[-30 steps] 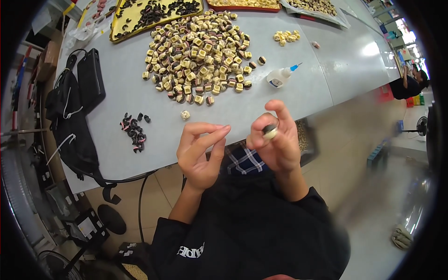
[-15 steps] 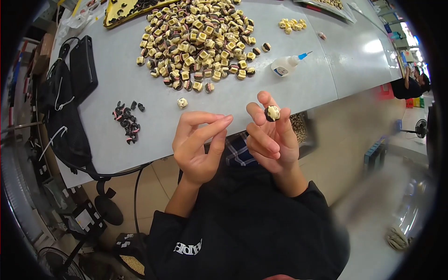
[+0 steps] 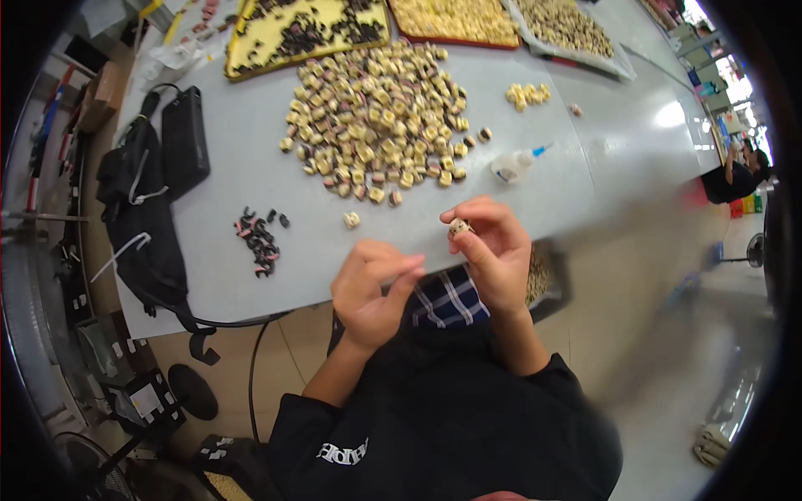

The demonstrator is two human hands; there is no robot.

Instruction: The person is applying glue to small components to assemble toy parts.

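Grey worktable [image 3: 242,171], joined sheets, workshop aisle to the right. Far side: yellow tray [image 3: 309,61] of dark bits, orange-red tray [image 3: 468,43] of pale bits. Centre: one heap of small cream-and-dark pieces [image 3: 376,117], apparently massed there to lie within reach of both hands.

Right of heap: squeeze bottle [image 3: 511,167], blue tip, near the right hand, likely set there for quick pick-up; beyond it, a cluster of pale pieces [image 3: 527,96]. Left: scatter of dark curved bits [image 3: 261,242], kept apart from the heap, perhaps to avoid mixing.

Right hand [image 3: 497,259]: one, raised near the table's front edge; thumb and fingers pinch a small cream-and-dark item [image 3: 459,226], presumably held by the fingertips so most of it stays exposed. Left hand [image 3: 372,288]: one, fingers bent, thumb near forefinger; tips blurred, whether they grip anything cannot be told. Held item: at the right fingertips, above and right of the left fingertips, apart from them. Single pale piece [image 3: 352,220]: on the table, beyond the left hand, untouched.
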